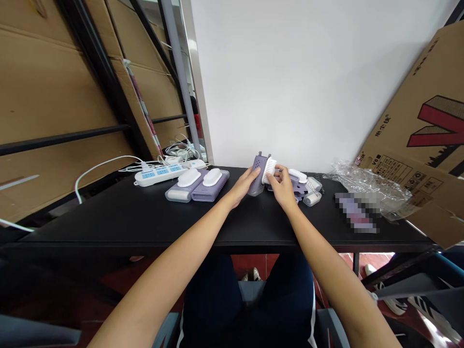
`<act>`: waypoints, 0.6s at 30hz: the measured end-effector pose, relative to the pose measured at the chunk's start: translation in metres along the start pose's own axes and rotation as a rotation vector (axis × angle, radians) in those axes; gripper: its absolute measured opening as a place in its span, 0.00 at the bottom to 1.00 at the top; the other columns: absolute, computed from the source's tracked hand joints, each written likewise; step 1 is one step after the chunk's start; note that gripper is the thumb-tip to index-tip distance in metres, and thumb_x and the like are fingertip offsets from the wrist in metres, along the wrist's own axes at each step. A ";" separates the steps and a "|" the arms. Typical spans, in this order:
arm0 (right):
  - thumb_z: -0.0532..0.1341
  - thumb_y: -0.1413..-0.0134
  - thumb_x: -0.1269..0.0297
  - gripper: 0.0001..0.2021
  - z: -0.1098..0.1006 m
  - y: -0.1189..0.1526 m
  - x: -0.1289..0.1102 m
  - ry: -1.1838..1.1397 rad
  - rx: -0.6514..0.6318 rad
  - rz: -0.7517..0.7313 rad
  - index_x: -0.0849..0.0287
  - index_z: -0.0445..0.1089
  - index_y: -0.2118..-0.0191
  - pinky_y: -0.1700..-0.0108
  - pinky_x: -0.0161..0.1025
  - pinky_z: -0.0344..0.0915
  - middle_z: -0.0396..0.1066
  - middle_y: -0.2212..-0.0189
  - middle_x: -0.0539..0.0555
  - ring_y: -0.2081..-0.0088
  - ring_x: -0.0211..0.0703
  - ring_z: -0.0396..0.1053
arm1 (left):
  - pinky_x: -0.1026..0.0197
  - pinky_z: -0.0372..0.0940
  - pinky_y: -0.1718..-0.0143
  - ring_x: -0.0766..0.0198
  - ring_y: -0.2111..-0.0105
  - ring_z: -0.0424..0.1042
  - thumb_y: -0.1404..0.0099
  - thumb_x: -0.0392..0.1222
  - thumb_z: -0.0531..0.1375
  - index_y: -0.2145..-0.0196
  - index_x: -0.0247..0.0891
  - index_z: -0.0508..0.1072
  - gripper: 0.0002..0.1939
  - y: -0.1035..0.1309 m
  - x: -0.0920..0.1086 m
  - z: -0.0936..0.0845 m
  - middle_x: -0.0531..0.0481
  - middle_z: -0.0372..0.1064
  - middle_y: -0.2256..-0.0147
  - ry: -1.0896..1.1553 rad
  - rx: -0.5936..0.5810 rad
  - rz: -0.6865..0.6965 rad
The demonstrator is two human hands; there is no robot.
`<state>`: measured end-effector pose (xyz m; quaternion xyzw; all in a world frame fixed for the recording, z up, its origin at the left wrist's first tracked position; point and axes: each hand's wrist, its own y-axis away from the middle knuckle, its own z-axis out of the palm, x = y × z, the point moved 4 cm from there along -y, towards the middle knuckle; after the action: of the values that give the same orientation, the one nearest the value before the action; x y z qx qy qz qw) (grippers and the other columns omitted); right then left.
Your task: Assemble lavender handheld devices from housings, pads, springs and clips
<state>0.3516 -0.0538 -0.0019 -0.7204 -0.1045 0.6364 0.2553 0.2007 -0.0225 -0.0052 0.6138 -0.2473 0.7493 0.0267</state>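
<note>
My left hand is closed round a purple plastic case with small holes, tilted just above the black table. A white brush with short bristles is in my right hand, its fingers pinching it against the case's right side. Right behind that hand lie purple plastic parts, another white brush, clear pieces and metal springs. To the left, two similar purple cases lie side by side, each with a white brush on top.
A white power strip with blue sockets and tangled white cables sits at the back left. Crumpled clear plastic and a blurred-out item lie on the right. A large cardboard box leans there. A white panel stands behind the black table.
</note>
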 end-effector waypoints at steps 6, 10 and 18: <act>0.62 0.41 0.51 0.17 0.000 0.008 -0.013 0.143 -0.032 -0.034 0.53 0.67 0.50 0.54 0.43 0.69 0.74 0.50 0.56 0.56 0.45 0.73 | 0.51 0.62 0.37 0.49 0.39 0.70 0.38 0.56 0.68 0.40 0.42 0.71 0.32 0.002 -0.001 -0.001 0.44 0.73 0.41 -0.085 0.059 0.023; 0.59 0.39 0.49 0.14 -0.001 0.010 -0.017 0.147 0.001 -0.056 0.53 0.68 0.57 0.52 0.43 0.68 0.75 0.55 0.54 0.55 0.47 0.73 | 0.51 0.64 0.40 0.50 0.44 0.73 0.38 0.57 0.68 0.43 0.40 0.72 0.31 0.004 0.003 -0.002 0.44 0.75 0.45 -0.185 0.100 0.059; 0.56 0.38 0.39 0.25 0.001 0.004 -0.013 -0.315 -0.092 0.110 0.49 0.63 0.44 0.60 0.39 0.73 0.73 0.49 0.53 0.54 0.45 0.74 | 0.46 0.57 0.33 0.49 0.36 0.64 0.38 0.48 0.69 0.34 0.44 0.64 0.37 0.011 0.020 0.000 0.40 0.65 0.37 -0.682 0.175 0.476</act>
<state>0.3473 -0.0633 0.0069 -0.6274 -0.1325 0.7488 0.1673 0.1923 -0.0377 0.0099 0.7521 -0.3122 0.5069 -0.2828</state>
